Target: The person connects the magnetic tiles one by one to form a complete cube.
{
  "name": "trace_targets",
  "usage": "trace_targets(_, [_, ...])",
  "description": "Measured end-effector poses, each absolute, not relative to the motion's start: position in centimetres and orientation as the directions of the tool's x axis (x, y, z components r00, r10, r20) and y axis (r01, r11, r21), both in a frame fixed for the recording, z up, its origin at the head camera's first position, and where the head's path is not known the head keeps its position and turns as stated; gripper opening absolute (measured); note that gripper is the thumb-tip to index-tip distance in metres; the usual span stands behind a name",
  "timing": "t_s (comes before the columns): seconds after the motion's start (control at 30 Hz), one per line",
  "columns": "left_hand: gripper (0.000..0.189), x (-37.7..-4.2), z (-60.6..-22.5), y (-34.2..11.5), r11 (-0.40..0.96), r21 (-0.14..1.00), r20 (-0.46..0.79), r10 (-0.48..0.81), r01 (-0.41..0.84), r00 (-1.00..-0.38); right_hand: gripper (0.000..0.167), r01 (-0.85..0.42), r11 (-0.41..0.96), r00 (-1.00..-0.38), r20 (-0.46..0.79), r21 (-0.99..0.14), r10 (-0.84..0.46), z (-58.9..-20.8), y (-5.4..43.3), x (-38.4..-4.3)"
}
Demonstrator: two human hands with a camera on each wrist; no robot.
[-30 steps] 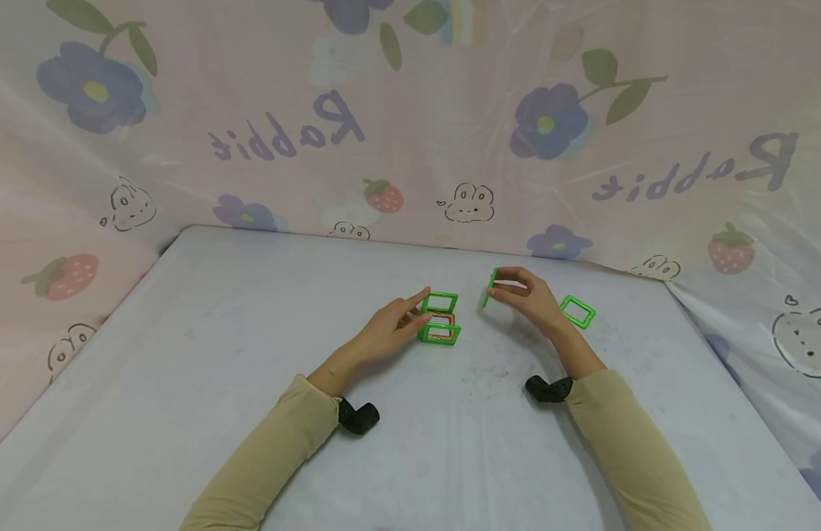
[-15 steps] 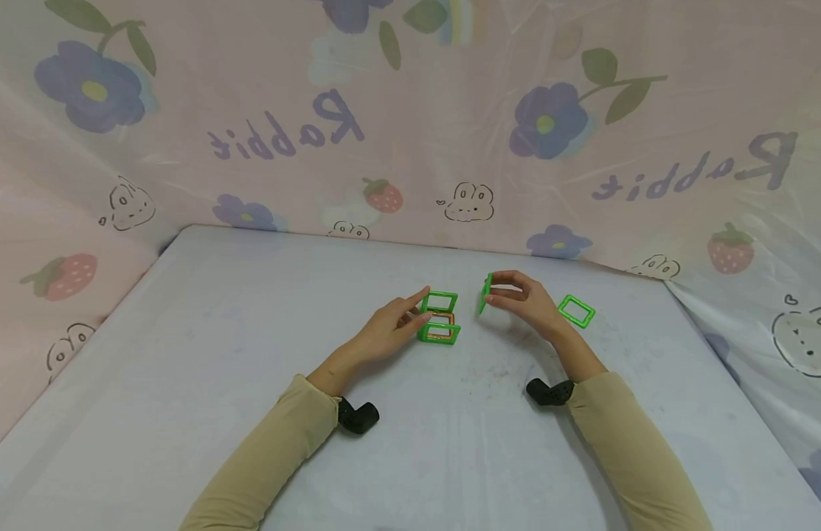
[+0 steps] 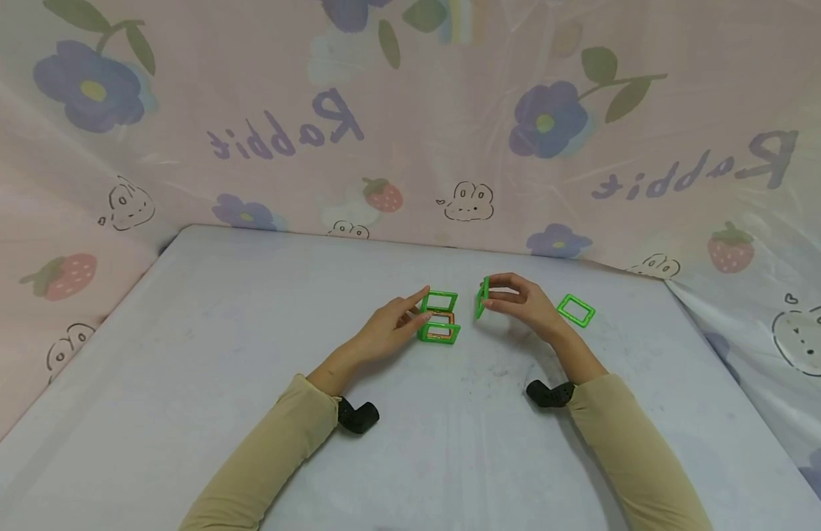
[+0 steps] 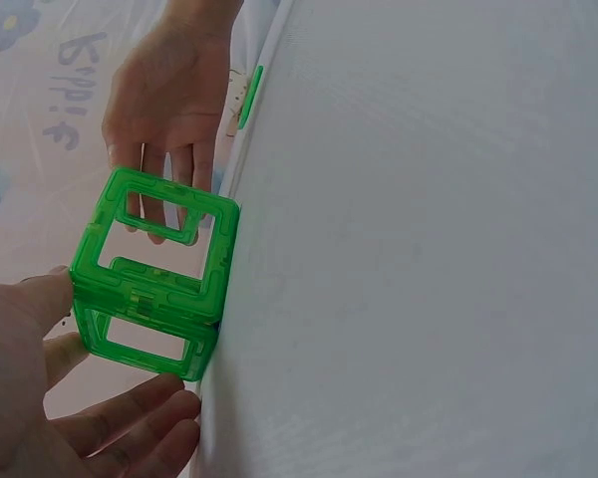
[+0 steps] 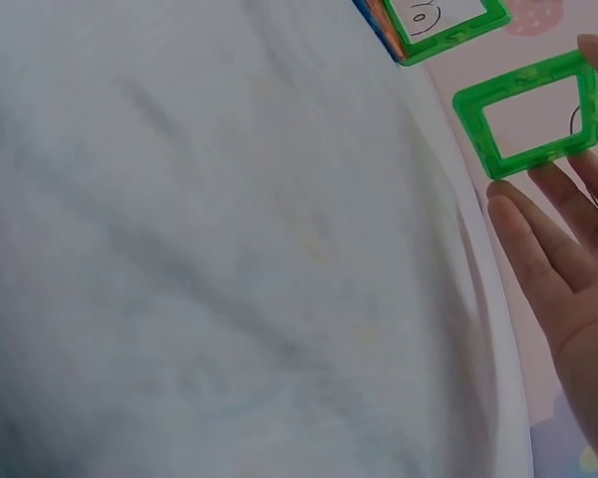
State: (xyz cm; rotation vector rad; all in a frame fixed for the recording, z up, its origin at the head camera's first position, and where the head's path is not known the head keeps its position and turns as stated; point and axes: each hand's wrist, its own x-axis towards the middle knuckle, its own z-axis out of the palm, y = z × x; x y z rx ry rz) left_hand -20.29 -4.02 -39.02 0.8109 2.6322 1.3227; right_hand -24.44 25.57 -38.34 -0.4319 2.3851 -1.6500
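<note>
My left hand (image 3: pixel 383 328) holds a small box-like group of green magnetic tiles (image 3: pixel 443 325) between thumb and fingers. In the left wrist view the group (image 4: pixel 145 304) shows green window-frame sides joined at their edges. An orange frame tile (image 3: pixel 452 319) sits between the green sides. To the right, my right hand (image 3: pixel 526 302) pinches a single green square frame tile (image 3: pixel 482 299), held upright and apart from the group. The right wrist view shows this tile (image 5: pixel 523 78) between thumb and fingers, beside the group's green edge (image 5: pixel 458 40).
A loose green frame tile (image 3: pixel 581 302) lies flat on the white table (image 3: pixel 423 442), right of my right hand. Black wrist devices (image 3: pixel 359 417) hang from both sleeves. Behind the table hangs a printed curtain (image 3: pixel 410 147) with rabbits, flowers and strawberries.
My right hand has moved slightly left and toward me, bringing its green tile closer to the group. The left hand and its tiles have stayed put.
</note>
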Motion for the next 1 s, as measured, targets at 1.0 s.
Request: trace_targets(1.0, [0.055, -20.1, -38.7, -4.1, 0.487, 0.764, 0.157, 0.497, 0.424, -0.854, 0.051, -0.142, 0.292, -0.885, -0.011, -0.946, -0.466, -38.3, 24.5, -23.7])
